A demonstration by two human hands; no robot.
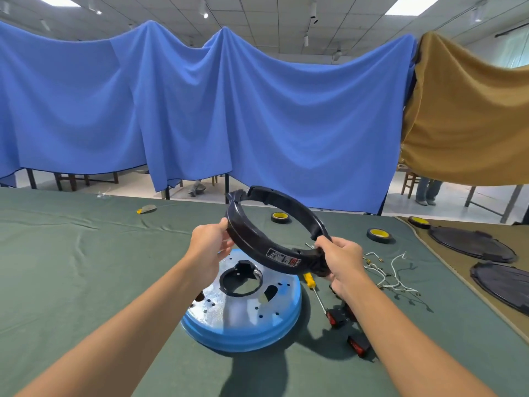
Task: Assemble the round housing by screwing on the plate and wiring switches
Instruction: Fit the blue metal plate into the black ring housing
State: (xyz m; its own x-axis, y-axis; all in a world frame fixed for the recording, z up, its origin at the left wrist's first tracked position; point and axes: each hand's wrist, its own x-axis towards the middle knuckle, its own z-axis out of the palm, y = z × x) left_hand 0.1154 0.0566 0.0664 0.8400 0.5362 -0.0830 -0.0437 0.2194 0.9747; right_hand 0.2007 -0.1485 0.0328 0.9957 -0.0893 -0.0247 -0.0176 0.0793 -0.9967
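Your bare forearms stretch forward and angle inward, both raised. Your left grip (210,247) curls round the left side of the ring (254,249), thumb on top. Your right grip (343,260) clasps its near right side, back toward you.

Black ring housing (274,247) held tilted above table; blue-rimmed metal plate (243,308) flat beneath.

Bright, even indoor light falls from ceiling panels (412,5) and small spotlights. Soft dark shadows lie on the surface (86,253) toward its near edge. The metal plate (226,310) shows pale glare. Wide-angle distortion bows the surface's far edge and the blue curtain (257,110). The picture is mostly sharp and softer at the corners.
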